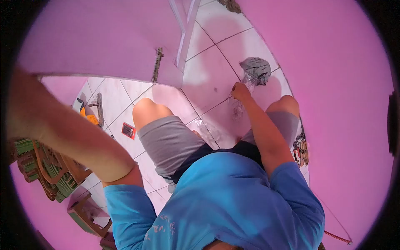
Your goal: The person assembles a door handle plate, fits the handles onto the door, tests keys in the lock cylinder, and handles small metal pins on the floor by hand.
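My right hand [239,91] is closed, its fingers pinched on crumpled clear plastic [250,80] that shows above and below it. Just beyond lies a bunched grey cloth [256,70] on the tiled floor, close against the plastic. More clear plastic [205,128] rests on the tiles between my legs. My left forearm [75,129] is raised across the left side, very near the camera. Its hand runs out past the dark edge of the view, so the fingers do not show.
A pink door [104,37] with a metal bolt [158,64] stands ahead on the left. On the floor are a small red-and-black pack [128,130] and a door handle with its plate [100,109]. Green-and-brown wooden furniture [54,166] is at left. A pink wall [341,104] rises at right.
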Available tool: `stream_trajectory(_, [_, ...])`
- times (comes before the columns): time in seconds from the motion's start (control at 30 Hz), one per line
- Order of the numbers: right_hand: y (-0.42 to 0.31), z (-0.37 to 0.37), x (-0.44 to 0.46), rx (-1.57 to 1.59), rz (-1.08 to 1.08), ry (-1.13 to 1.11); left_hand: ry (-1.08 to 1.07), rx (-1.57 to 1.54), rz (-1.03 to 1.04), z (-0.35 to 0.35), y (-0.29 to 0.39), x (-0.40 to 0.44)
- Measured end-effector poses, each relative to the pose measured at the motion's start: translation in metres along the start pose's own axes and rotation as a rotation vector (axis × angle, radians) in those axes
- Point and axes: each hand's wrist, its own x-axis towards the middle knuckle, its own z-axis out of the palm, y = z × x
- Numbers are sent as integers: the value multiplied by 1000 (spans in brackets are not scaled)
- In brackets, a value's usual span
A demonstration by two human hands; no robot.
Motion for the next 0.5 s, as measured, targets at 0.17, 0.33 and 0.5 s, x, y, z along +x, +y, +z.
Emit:
stream_trajectory(0.17, [7,-11,-3,-179,-67,73,-68,49,70,9,0,-14])
stream_trajectory(0.33, [-15,-12,17,-158,-174,101,-119,-102,97,10,-3,-64])
stream_trajectory(0.5, [-7,2,42,-256,-368,193,-196,-266,84,6,-9,-122])
